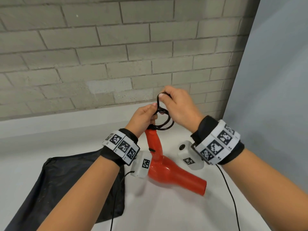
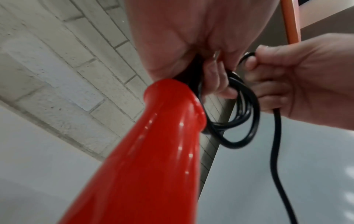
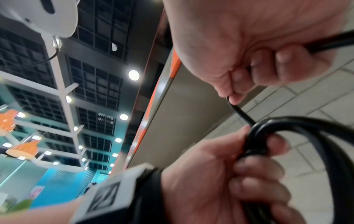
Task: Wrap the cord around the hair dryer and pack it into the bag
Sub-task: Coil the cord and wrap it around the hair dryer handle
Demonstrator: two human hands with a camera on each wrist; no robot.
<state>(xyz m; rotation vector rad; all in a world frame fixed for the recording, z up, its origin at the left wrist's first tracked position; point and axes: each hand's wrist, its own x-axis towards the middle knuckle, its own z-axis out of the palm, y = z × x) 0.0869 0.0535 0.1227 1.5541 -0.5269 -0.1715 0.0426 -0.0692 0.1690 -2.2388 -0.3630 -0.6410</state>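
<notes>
A red hair dryer (image 1: 168, 172) hangs handle-up above the white table, nozzle pointing lower right. My left hand (image 1: 146, 116) grips the coiled black cord (image 1: 164, 124) at the handle's top end (image 2: 172, 97). Several loops (image 2: 241, 112) hang from that grip. My right hand (image 1: 176, 101), just above and to the right, pinches a strand of the cord (image 3: 241, 112) and holds it up from the coil. A free length of cord (image 2: 275, 151) drops from the right hand. The black bag (image 1: 66, 185) lies flat on the table at lower left, under my left forearm.
A grey brick wall (image 1: 100, 55) stands close behind the table. A pale blue panel (image 1: 275, 80) closes off the right side. The white table (image 1: 175, 214) stretches in front of me; thin black wrist-camera cables (image 1: 231, 194) hang beside both forearms.
</notes>
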